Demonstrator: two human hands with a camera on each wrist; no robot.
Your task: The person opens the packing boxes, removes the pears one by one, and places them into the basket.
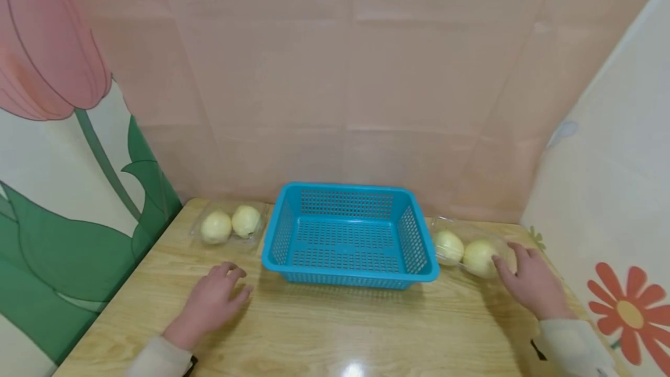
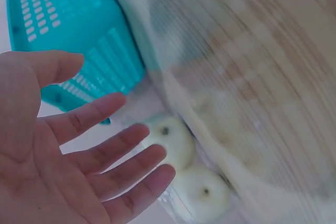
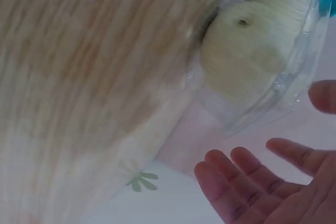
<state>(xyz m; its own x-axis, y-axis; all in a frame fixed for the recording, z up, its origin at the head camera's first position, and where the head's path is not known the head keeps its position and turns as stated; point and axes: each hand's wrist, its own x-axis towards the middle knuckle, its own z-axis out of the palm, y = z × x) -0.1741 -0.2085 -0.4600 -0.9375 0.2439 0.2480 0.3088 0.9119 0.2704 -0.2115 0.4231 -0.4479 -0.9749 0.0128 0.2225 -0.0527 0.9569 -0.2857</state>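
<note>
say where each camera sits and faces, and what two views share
Head: worn on the head, facing forward and down at the wooden table, blue perforated plastic basket, left hand, right hand and pale sleeves.
Left wrist: worn there, facing past the left hand's palm toward the left pair of round yellowish fruits.
Right wrist: worn there, facing past the right hand's palm toward the right pair of such fruits.
Head and left wrist both show the basket, left hand and left pair.

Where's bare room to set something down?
Table in front of the blue basket, between left hand and right hand; also inside the basket. Crowded: basket's left side, by left fruit pack; right side, by right fruit pack and that hand.
</note>
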